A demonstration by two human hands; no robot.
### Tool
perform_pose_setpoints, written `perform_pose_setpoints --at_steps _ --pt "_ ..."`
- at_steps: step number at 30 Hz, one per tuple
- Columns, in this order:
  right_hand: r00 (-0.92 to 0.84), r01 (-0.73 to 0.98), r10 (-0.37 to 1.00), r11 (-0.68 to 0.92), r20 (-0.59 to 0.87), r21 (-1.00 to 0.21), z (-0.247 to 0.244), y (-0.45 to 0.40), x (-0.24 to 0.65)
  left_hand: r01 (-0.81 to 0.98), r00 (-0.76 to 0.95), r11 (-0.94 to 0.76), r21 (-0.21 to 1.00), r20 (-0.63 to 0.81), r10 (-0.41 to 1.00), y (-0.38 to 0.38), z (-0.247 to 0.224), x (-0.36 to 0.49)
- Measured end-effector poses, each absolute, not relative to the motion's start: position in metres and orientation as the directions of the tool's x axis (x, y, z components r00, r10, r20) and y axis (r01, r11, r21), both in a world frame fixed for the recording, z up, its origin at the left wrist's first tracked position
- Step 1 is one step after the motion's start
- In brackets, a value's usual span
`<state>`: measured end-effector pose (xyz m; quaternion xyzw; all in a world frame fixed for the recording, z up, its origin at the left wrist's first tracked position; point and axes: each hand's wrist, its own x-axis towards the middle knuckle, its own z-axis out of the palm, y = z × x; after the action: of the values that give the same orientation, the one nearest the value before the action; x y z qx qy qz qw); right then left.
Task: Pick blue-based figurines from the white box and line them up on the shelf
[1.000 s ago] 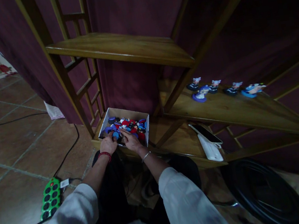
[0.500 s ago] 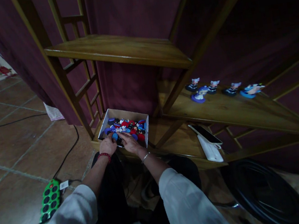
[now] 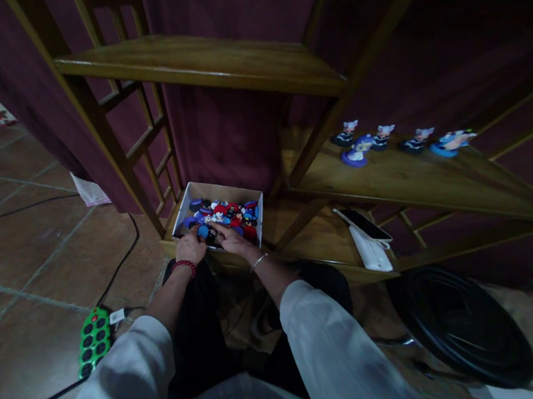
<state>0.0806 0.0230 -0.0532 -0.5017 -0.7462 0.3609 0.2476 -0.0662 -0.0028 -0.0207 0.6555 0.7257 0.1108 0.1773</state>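
Note:
A shallow white box (image 3: pixel 262 217) stands on the low wooden shelf, filled with small figurines (image 3: pixel 230 210) in red, purple, blue and black. My left hand (image 3: pixel 190 247), a red bead bracelet at its wrist, reaches over the box's near left edge beside a figurine with a round blue base (image 3: pixel 203 232). Its fingertips are partly hidden among the figurines, so its grip is unclear. My right hand (image 3: pixel 232 238), wearing a thin silver bracelet, reaches in from the right. Its fingers stretch toward the same blue-based figurine, and no object shows in its grasp.
Several figurines (image 3: pixel 383 136) stand on the raised shelf (image 3: pixel 334 178) at right. A phone (image 3: pixel 362 225) leans on a white object (image 3: pixel 372 253) on the low shelf. An upper wooden shelf (image 3: pixel 204 61) overhangs the box. A green power strip (image 3: pixel 94 340) with cables lies on the floor.
The view has shifted slightly, so the shelves and box sit higher in the picture. Both hands stay in the box, and my right fingers have moved a little among the figurines.

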Motion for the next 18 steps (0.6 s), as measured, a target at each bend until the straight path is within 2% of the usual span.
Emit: perform_pose_setpoints --at_steps 4,7,10,14,18 --pt "-0.289 0.479 0.953 0.065 -0.088 -0.875 -0.059 0.025 0.082 0.903 -0.08 0.12 0.412 -0.113 0.99 -0.003 -0.02 -0.066" --pt "-0.183 0.278 0.979 -0.035 -0.089 -0.96 -0.067 0.028 0.082 0.894 -0.108 0.145 0.424 -0.112 0.988 -0.002 -0.019 -0.065" --pt "-0.089 0.143 0.992 -0.081 -0.095 -0.986 -0.072 0.029 0.082 0.885 -0.128 0.156 0.438 -0.093 0.987 -0.001 -0.02 -0.064" --pt "-0.005 0.131 0.996 -0.083 -0.084 -0.988 -0.077 0.03 0.082 0.864 -0.158 0.179 0.47 -0.083 0.984 -0.001 -0.021 -0.064" --pt "0.181 0.218 0.979 -0.129 -0.09 -0.967 -0.085 0.033 0.085 0.853 -0.176 0.195 0.484 -0.086 0.981 0.0 -0.024 -0.064"
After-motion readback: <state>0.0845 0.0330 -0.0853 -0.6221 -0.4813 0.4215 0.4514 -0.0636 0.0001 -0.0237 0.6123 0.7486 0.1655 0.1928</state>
